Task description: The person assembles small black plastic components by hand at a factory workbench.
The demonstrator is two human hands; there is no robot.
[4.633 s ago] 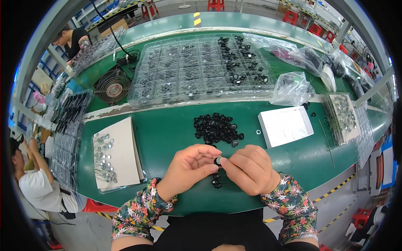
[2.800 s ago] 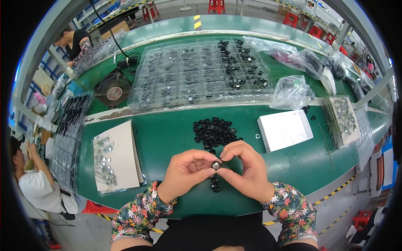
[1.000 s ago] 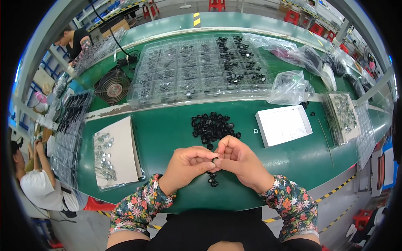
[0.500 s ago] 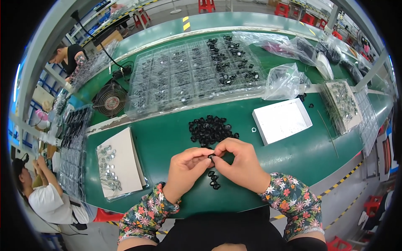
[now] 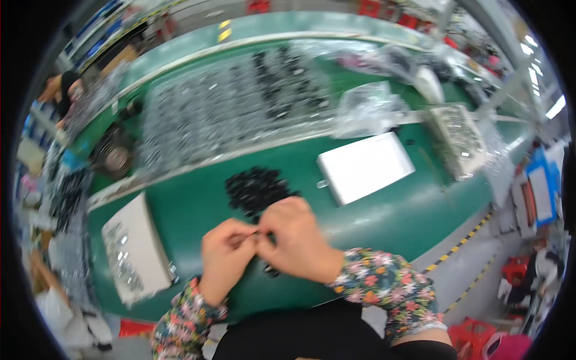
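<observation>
Both hands have shifted left; I see left hand [image 5: 225, 255] and right hand [image 5: 294, 237] pinched together, seemingly on a blurred small black plastic part [image 5: 257, 234] near the heap of black parts [image 5: 257, 189].

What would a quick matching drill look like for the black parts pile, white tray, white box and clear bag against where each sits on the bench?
Things:
1. pile of black parts
2. white tray
3. white box of metal pieces
4. crumpled clear bag

Places:
A. left of the hands
B. just beyond the hands
C. right of the pile
D. farther back, beyond the tray

Pairs: 1-B, 2-C, 3-A, 4-D
</observation>
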